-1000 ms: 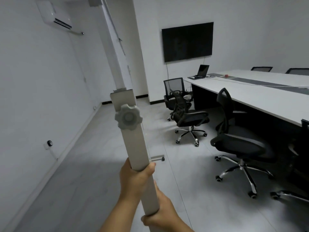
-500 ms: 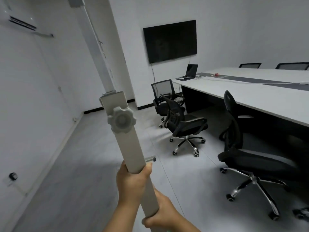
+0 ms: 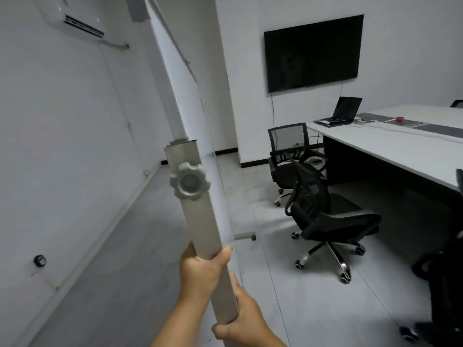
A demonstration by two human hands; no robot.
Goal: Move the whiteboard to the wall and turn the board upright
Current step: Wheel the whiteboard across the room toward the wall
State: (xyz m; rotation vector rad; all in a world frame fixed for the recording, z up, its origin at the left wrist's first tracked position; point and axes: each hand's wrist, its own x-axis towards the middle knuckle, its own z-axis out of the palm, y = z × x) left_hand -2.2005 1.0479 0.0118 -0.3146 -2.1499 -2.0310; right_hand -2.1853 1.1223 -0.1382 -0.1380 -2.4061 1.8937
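Note:
The whiteboard stand's grey post (image 3: 200,221) runs up the middle of the view, tilted left at the top, with a round lobed knob (image 3: 189,184) on its side. Above the knob a thinner inner post (image 3: 172,101) rises to the board's edge (image 3: 175,46), which I see edge-on. My left hand (image 3: 200,269) is wrapped around the post below the knob. My right hand (image 3: 240,319) grips the post lower down, just beneath the left. A foot of the stand with a caster (image 3: 246,236) shows on the floor beyond. The white wall (image 3: 62,146) stands close on the left.
Black office chairs (image 3: 325,216) stand to the right beside a long white table (image 3: 400,149) with a laptop (image 3: 343,112). A dark screen (image 3: 313,52) hangs on the far wall. An air conditioner (image 3: 75,18) and a wall socket (image 3: 39,260) are on the left wall.
The view swung left and then back right, and the stand moved a little along the floor. Both hands kept their grip on the post.

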